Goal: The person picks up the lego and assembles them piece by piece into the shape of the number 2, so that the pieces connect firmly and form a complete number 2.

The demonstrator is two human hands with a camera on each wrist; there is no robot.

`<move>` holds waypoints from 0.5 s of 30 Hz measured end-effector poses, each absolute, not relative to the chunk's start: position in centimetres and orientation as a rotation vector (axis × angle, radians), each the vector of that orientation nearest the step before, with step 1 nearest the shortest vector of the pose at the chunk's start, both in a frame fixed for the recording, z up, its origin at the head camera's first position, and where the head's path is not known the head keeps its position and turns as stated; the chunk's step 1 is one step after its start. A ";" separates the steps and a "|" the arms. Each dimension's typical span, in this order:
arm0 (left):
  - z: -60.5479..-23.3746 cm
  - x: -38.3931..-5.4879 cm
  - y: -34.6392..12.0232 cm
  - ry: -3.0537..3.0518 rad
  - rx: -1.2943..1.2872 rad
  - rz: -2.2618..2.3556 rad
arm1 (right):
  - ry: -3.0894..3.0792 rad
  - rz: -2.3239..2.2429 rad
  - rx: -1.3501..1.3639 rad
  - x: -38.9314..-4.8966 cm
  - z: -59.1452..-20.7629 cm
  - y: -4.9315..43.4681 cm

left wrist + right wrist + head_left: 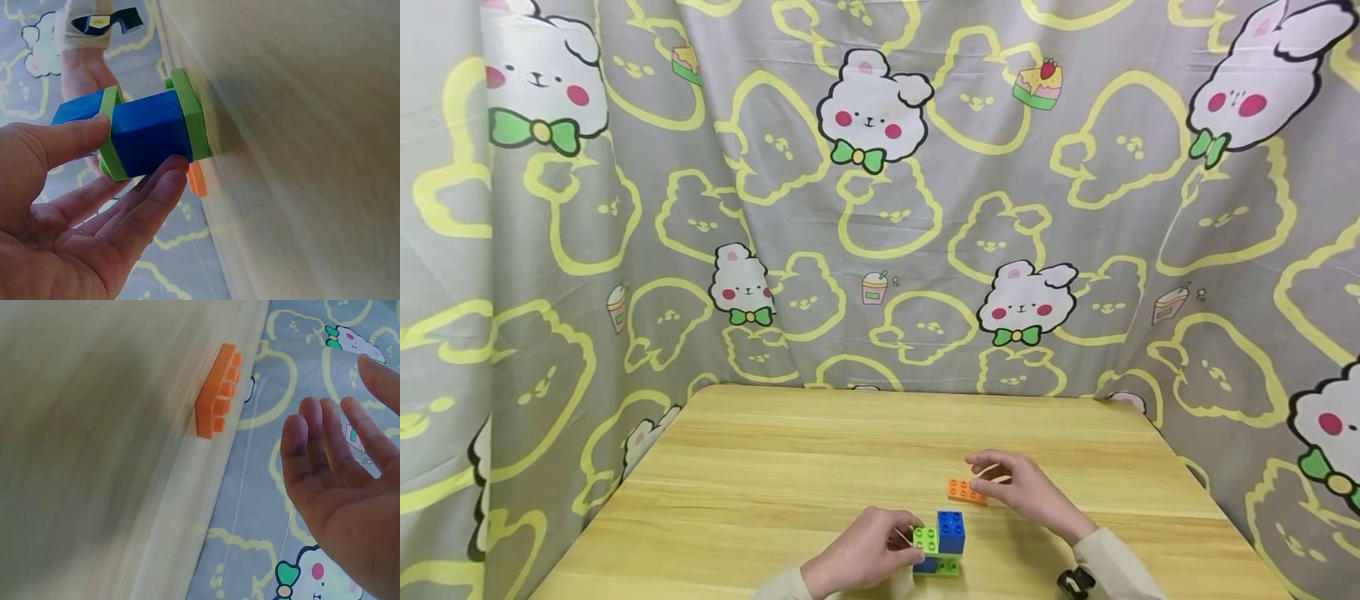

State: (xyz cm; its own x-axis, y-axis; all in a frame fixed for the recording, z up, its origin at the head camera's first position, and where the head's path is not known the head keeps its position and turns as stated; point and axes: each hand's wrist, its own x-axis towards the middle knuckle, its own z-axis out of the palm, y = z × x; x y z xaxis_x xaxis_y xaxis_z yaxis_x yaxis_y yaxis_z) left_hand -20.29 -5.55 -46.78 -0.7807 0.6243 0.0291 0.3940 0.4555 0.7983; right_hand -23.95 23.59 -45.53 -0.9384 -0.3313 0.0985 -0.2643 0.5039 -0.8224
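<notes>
A small stack of toy building bricks stands on the table. It has a green base plate (193,119), a blue brick (150,134), a second green plate (925,540) and another blue brick (951,537) on top at the right. My left hand (867,550) holds the stack from its left side, thumb at the upper green plate and fingertips against the lower blue brick. Beyond the stack lies a flat orange brick (214,397), studs up. Just above and to the right of it hovers my right hand (1028,490), fingers loosely extended and apart from the brick, holding nothing.
Everything rests on a light wooden table (760,467). A grey patterned curtain (880,225) hangs behind the table and along both sides. A black strap (1075,582) sits by the right sleeve.
</notes>
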 end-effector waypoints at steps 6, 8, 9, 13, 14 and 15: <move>-46.7 -20.3 -5.6 2.427 0.853 1.237 | 2.738 -1.349 -0.586 -24.8 -46.2 23.7; -46.7 -20.3 -5.6 2.425 0.845 1.236 | 2.782 -1.285 -0.625 -25.0 -46.5 23.6; -46.7 -20.4 -5.6 2.426 0.843 1.234 | 2.803 -1.252 -0.641 -25.1 -46.7 23.5; -46.7 -20.3 -5.6 2.432 0.847 1.226 | 2.849 -1.154 -0.662 -25.2 -47.2 23.4; -46.7 -20.3 -5.6 2.432 0.850 1.227 | 2.856 -1.138 -0.659 -25.2 -47.3 23.4; -46.7 -20.3 -5.6 2.433 0.851 1.229 | 2.860 -1.128 -0.647 -25.1 -47.4 23.4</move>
